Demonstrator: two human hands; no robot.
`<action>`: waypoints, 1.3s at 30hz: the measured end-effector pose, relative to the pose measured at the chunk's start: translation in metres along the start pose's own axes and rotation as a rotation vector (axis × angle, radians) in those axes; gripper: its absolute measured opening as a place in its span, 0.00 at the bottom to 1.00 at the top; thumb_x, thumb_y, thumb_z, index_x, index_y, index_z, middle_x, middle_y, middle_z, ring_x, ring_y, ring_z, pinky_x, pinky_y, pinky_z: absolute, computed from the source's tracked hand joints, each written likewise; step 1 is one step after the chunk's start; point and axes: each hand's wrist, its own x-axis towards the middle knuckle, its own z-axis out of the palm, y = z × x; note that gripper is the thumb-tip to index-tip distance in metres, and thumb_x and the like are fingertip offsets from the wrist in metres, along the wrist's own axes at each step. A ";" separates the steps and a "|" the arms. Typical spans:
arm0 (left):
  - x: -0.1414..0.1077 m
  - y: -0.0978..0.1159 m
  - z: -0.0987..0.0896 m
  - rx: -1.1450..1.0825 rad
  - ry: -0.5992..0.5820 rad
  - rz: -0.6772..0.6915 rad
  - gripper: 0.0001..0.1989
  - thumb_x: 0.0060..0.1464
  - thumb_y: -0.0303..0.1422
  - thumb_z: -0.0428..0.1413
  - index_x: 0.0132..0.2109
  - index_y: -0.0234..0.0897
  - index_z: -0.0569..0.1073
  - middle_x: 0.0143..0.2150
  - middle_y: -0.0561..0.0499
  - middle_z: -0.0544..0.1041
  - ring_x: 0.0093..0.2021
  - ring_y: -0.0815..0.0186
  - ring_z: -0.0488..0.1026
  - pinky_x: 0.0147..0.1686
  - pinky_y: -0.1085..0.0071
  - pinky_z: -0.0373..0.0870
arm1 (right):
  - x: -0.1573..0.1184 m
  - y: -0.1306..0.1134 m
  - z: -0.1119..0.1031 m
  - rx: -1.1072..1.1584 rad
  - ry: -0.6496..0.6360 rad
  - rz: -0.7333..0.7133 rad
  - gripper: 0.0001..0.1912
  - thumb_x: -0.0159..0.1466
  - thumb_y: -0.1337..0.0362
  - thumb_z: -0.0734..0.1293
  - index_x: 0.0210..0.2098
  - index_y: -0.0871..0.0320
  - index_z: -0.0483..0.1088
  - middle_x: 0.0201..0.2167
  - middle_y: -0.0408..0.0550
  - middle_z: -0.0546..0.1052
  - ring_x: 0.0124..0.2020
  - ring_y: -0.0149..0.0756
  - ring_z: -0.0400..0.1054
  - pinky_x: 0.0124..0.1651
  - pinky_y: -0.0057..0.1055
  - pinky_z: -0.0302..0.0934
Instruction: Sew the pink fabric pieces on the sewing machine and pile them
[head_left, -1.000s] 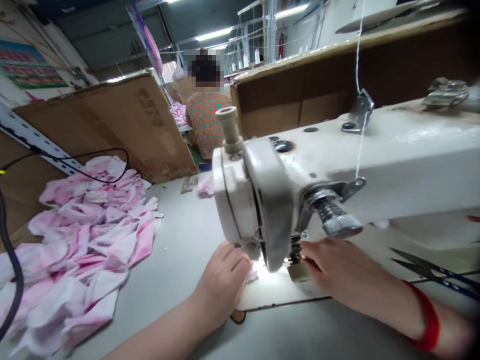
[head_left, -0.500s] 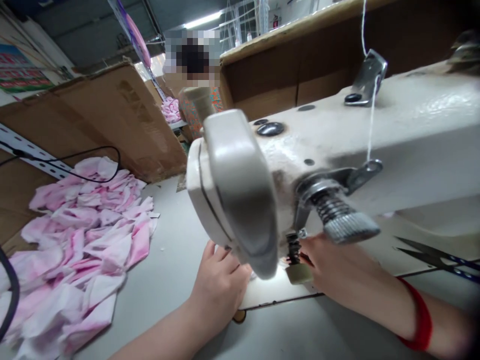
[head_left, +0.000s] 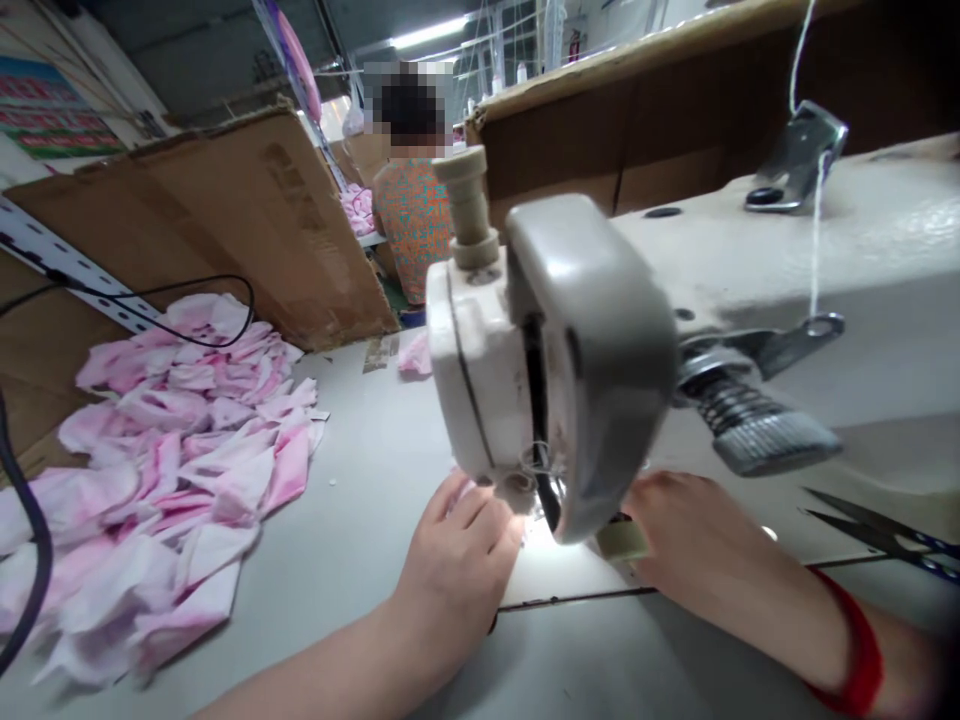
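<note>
A white sewing machine (head_left: 472, 380) stands in front of me, its needle area lit. My left hand (head_left: 461, 570) lies on the table just left of that area, fingers bent together over a bit of pink fabric (head_left: 461, 492). My right hand (head_left: 690, 530), with a red band (head_left: 855, 640) at the wrist, reaches behind the machine's head on the right side. Its fingertips are hidden by the machine, so what they touch cannot be seen. A pile of pink and white fabric pieces (head_left: 187, 450) lies to the left.
Dark scissors (head_left: 885, 535) lie at the right. Cardboard panels (head_left: 247, 220) stand behind the table (head_left: 337, 560). A black cable (head_left: 30, 540) hangs at the left edge. Beyond sits a person in an orange patterned top (head_left: 416, 220).
The view has shifted, so the machine appears farther right. A pink scrap behind the machine's head has come into view. Both hands remain near the needle area.
</note>
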 end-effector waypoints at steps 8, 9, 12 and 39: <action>-0.001 -0.006 0.007 -0.027 0.015 0.027 0.08 0.53 0.22 0.44 0.36 0.32 0.67 0.34 0.50 0.69 0.36 0.67 0.63 0.46 0.64 0.57 | 0.005 0.001 0.000 0.012 -0.018 0.006 0.13 0.59 0.63 0.53 0.26 0.54 0.67 0.26 0.46 0.74 0.26 0.38 0.67 0.26 0.31 0.53; 0.000 -0.007 0.009 -0.010 0.041 0.030 0.08 0.52 0.22 0.44 0.35 0.33 0.67 0.32 0.51 0.68 0.35 0.68 0.62 0.45 0.65 0.58 | 0.006 0.001 -0.001 0.009 -0.027 0.007 0.14 0.59 0.64 0.53 0.25 0.54 0.67 0.26 0.46 0.74 0.27 0.38 0.67 0.27 0.31 0.53; 0.002 -0.010 0.012 0.051 0.102 0.047 0.08 0.51 0.20 0.45 0.32 0.32 0.67 0.26 0.52 0.65 0.30 0.69 0.61 0.42 0.67 0.59 | 0.009 -0.001 -0.003 0.002 -0.036 -0.014 0.14 0.58 0.66 0.53 0.25 0.55 0.68 0.26 0.48 0.74 0.29 0.38 0.67 0.29 0.30 0.54; -0.016 -0.018 -0.014 -0.193 -0.066 0.161 0.09 0.54 0.25 0.44 0.31 0.33 0.67 0.28 0.51 0.67 0.32 0.68 0.62 0.42 0.64 0.61 | -0.006 -0.031 0.016 0.162 0.006 -0.492 0.20 0.55 0.66 0.58 0.49 0.55 0.57 0.29 0.43 0.73 0.27 0.33 0.66 0.26 0.28 0.49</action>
